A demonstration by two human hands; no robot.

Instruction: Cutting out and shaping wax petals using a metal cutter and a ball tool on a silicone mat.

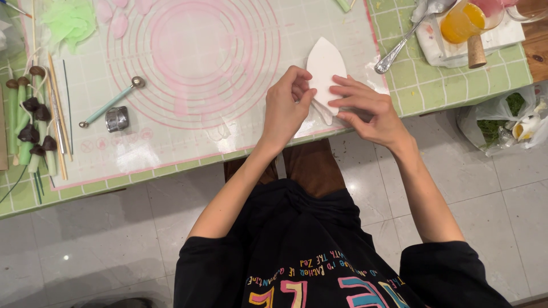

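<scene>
Both hands work a white pointed petal shape point(323, 71) at the mat's point(200, 63) 4 o'clock edge on the tabletop point(434, 85). Left hand point(285, 108) grip clamped on the petal's lower left edge; right hand point(365, 108) grip pinches its lower right side. Ball-tip tool point(111, 102) and metal cup point(117, 118) at 9 o'clock, spoon point(408, 37) at 2 o'clock.

Two hands meet at centre frame, the left hand point(283, 111) and the right hand point(365, 108), on one white pointed petal shape point(323, 65). On the bench lie one translucent mat point(171, 131) with pink rings, one ball-ended tool point(111, 101) at left, one small metal cutter point(117, 118) beside it, one spoon point(406, 37) at upper right, one cork point(476, 52), and one tuft of green fluff point(68, 20) at upper left.
</scene>
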